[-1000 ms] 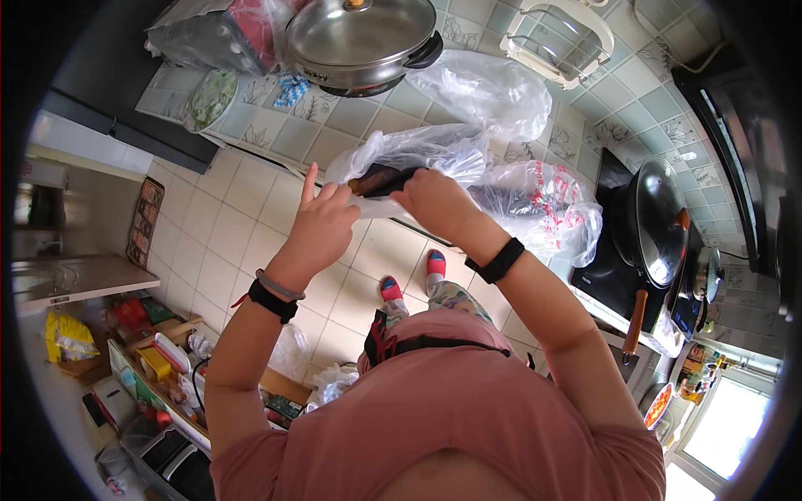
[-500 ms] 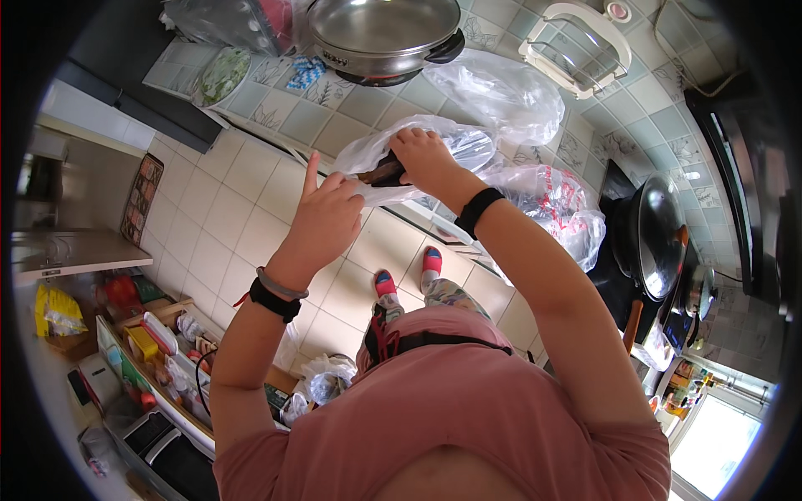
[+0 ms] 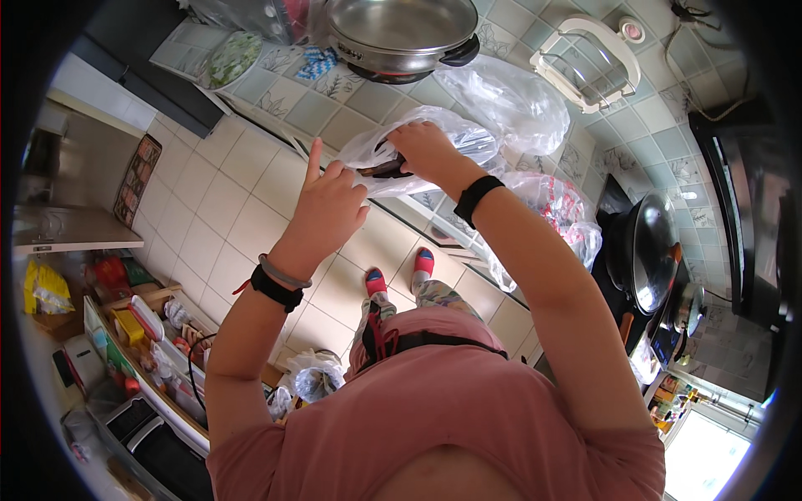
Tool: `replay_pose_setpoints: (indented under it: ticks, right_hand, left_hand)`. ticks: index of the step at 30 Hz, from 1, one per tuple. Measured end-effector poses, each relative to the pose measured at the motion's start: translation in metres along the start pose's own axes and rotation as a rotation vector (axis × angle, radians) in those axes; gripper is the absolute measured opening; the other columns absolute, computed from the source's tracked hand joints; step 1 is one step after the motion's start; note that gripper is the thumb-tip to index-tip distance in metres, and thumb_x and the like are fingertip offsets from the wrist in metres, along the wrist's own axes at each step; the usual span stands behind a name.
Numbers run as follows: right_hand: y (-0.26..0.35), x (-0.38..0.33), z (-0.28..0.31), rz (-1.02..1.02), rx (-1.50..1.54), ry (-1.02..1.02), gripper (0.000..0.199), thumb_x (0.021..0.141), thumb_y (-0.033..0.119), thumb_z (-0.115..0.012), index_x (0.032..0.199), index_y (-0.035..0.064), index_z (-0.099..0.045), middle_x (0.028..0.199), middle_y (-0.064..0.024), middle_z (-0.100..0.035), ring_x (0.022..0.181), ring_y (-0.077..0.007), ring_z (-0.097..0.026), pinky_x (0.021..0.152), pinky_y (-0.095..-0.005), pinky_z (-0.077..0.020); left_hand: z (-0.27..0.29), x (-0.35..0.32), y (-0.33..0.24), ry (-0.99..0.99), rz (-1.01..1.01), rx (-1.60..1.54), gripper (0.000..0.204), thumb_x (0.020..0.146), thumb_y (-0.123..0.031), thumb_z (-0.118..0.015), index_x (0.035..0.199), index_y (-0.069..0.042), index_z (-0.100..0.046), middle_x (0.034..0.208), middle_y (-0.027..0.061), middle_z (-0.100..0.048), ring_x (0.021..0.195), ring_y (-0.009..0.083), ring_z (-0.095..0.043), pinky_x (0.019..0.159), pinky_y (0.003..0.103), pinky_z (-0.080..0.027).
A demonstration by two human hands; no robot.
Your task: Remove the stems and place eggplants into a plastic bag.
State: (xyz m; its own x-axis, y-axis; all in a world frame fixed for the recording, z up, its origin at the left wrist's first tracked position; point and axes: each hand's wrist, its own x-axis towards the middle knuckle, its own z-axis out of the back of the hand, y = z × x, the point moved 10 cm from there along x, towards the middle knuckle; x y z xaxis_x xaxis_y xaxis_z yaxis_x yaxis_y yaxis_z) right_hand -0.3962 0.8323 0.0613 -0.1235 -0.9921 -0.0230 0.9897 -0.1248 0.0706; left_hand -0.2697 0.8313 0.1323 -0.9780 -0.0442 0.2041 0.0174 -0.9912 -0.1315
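No readable text that I can spot
Closest thing is the red print (image 3: 563, 200) on that crumpled clear plastic bag (image 3: 587, 237) over on the right of the desk (image 3: 341, 127), way too creased and small to make out.

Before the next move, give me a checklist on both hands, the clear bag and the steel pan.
1. Left hand at the clear bag: ok, at its left end.
2. Bag open: ok, a dark item shows inside.
3. Right hand gripping that item: cannot tell, its fingertips are hidden.
4. Bag back from the edge of the counter: not ok, it overlaps the edge in view.
5. Steel pan apart from both hands: ok.
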Motion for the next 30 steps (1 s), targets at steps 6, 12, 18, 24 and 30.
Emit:
replay_pose_setpoints:
  ticks: [6, 12, 18, 24, 30]
  right_hand:
    - [-0.008, -0.002, 0.019, -0.026, 0.047, -0.005, 0.037, 0.064, 0.013, -0.077, 0.097, 0.0080, -0.061, 0.093, -0.0090, -0.068, 0.096, -0.0288, -0.064, 0.080, -0.0389, -0.0512]
    - [-0.024, -0.019, 0.056, -0.036, 0.094, -0.084, 0.038, 0.066, 0.013, -0.074, 0.100, 0.0054, -0.061, 0.104, -0.0126, -0.063, 0.095, -0.0305, -0.063, 0.082, -0.0399, -0.0510]
    - [-0.024, -0.053, 0.094, 0.008, 0.358, -0.103, 0.056, 0.065, 0.008, -0.075, 0.118, 0.0040, -0.058, 0.112, -0.0138, -0.063, 0.103, -0.0348, -0.059, 0.090, -0.0394, -0.0484]
    - [-0.037, -0.077, 0.126, -0.072, 0.576, -0.041, 0.060, 0.070, -0.001, -0.076, 0.126, 0.0045, -0.055, 0.120, -0.0141, -0.062, 0.109, -0.0268, -0.060, 0.095, -0.0332, -0.0455]
    - [-0.084, -0.119, 0.173, -0.254, 1.291, -0.403, 0.052, 0.080, -0.007, -0.070, 0.128, 0.0042, -0.054, 0.129, -0.0078, -0.058, 0.117, -0.0171, -0.054, 0.102, -0.0322, -0.0408]
  left_hand:
    - [0.003, -0.005, 0.015, 0.001, 0.125, 0.054, 0.021, 0.072, -0.022, -0.074, 0.086, -0.008, -0.066, 0.084, 0.0051, -0.060, 0.099, 0.0240, -0.055, 0.113, 0.062, -0.014]
    - [-0.005, -0.012, 0.025, 0.045, 0.190, 0.063, 0.031, 0.072, -0.021, -0.074, 0.099, -0.008, -0.064, 0.090, 0.0059, -0.061, 0.100, 0.0234, -0.055, 0.113, 0.061, -0.015]
    - [0.011, -0.004, 0.027, -0.118, 0.153, 0.054, 0.039, 0.076, -0.015, -0.070, 0.112, -0.008, -0.057, 0.109, 0.0077, -0.059, 0.108, 0.0238, -0.054, 0.112, 0.058, -0.018]
    - [0.017, 0.001, 0.031, -0.225, 0.207, -0.022, 0.033, 0.081, -0.011, -0.064, 0.112, -0.008, -0.055, 0.109, 0.0073, -0.059, 0.107, 0.0230, -0.054, 0.112, 0.054, -0.021]
    - [0.020, 0.005, 0.024, -0.229, 0.188, -0.086, 0.032, 0.080, -0.009, -0.064, 0.112, -0.009, -0.058, 0.096, 0.0053, -0.059, 0.098, 0.0226, -0.057, 0.112, 0.055, -0.022]
